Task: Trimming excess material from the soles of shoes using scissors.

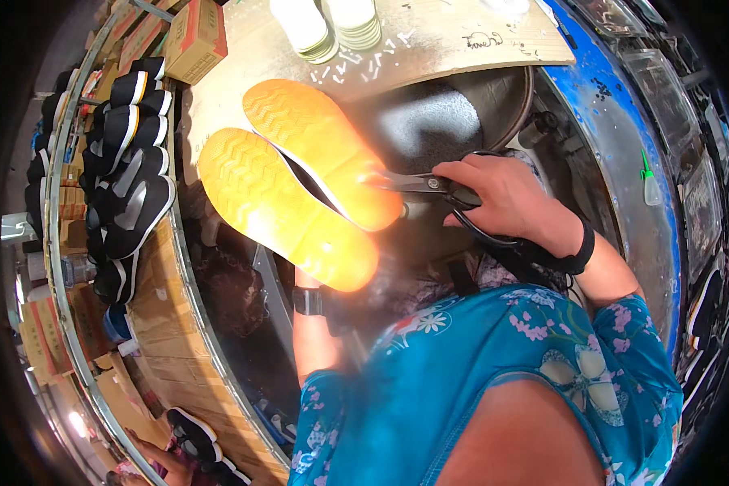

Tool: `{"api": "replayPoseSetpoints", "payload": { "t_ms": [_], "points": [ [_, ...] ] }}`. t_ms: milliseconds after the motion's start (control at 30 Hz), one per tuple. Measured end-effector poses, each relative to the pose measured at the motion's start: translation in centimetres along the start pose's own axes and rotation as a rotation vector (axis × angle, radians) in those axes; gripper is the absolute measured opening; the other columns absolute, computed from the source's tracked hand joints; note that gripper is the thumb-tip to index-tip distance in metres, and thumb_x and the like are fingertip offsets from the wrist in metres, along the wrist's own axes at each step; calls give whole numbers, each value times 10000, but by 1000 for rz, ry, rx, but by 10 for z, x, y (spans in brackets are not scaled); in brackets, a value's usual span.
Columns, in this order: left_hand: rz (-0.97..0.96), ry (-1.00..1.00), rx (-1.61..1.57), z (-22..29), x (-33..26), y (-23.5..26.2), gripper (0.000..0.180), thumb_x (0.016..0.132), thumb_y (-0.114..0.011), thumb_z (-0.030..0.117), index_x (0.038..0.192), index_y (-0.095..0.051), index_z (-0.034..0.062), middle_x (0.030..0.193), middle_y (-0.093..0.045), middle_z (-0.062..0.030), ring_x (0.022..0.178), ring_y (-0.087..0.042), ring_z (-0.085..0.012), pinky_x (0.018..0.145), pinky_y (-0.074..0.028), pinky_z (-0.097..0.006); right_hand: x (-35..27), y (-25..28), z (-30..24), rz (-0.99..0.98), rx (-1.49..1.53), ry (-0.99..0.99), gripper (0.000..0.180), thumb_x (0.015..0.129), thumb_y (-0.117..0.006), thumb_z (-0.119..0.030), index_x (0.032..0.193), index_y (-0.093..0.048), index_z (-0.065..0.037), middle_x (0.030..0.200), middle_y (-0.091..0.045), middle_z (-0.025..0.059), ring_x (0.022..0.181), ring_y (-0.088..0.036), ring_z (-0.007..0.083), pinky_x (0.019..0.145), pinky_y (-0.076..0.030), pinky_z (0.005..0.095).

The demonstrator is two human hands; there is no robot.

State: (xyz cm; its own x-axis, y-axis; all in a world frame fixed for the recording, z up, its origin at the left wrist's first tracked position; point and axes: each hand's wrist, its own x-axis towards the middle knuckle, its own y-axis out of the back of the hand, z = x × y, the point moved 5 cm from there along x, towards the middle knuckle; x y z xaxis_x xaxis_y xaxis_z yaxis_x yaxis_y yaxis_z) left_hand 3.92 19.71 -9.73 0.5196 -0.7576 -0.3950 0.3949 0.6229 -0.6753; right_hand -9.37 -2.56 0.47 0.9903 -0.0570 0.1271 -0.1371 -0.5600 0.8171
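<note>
**Orange soles under the scissor blades: where the cut could slip**

Orange soles (300, 182), a pair with a chevron tread facing up, sit side by side, with the scissors (429, 186) pointing at the seam between them. The right hand (502, 198) has its fingers curled shut through the black loops of the scissors, thumb on top; the blades look nearly closed, their tips right at the inner edge of the upper sole. The left hand is hidden beneath the soles, so I cannot tell how its fingers grip; only the forearm with a dark wristwatch (308, 301) shows just below the lower sole, which suggests it props the pair from underneath.

Risks, as I judge them: the supporting fingers lie unseen behind the soles, close to the blade tips, so a deep bite could nick them. Strong glare washes out the soles' near ends, which could hide the cut line and send the blades into the tread. A loose prop could let the pair twist.

Left of the soles, black shoes with white stripes (130, 162) line a curved shelf; above the soles, white stacked insoles (328, 24) rest on a cardboard sheet (462, 40).
</note>
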Motion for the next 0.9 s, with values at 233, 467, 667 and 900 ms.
{"api": "replayPoseSetpoints", "payload": {
  "t_ms": [233, 467, 667, 900],
  "points": [
    [-132, 82, -73, -32, 8, -23, 412, 907, -469, 343, 1148, -542, 17, 1096, -585, -145, 961, -585, -262, 811, -491, -379, -8, -21, 6, -50, -87, -2, 411, 711, -670, -295, 1058, -555, -107, 774, -582, 114, 707, -591, 322, 611, -470, 423],
    [-215, 122, -164, -40, 29, -34, 422, 912, -456, 351, 1161, -531, 18, 1103, -578, -152, 966, -582, -266, 812, -490, -384, -10, -24, 5, -66, 140, -96, 443, 693, -694, -263, 1067, -546, -78, 775, -602, 129, 709, -599, 326, 620, -477, 408],
    [-287, 176, -245, -50, 44, -48, 431, 917, -444, 358, 1171, -522, 19, 1109, -572, -158, 971, -578, -270, 813, -489, -389, -7, -9, -5, -90, 114, -9, 510, 655, -734, -292, 1087, -544, -98, 809, -584, 107, 765, -589, 310, 634, -465, 395],
    [-267, -27, -244, -41, 68, -51, 442, 922, -431, 367, 1184, -510, 20, 1116, -566, -165, 976, -575, -274, 814, -489, -394, 6, -25, -25, -101, -8, 83, 540, 670, -723, -307, 1139, -532, -118, 795, -558, 117, 730, -581, 323, 601, -465, 409]
  ]
}}
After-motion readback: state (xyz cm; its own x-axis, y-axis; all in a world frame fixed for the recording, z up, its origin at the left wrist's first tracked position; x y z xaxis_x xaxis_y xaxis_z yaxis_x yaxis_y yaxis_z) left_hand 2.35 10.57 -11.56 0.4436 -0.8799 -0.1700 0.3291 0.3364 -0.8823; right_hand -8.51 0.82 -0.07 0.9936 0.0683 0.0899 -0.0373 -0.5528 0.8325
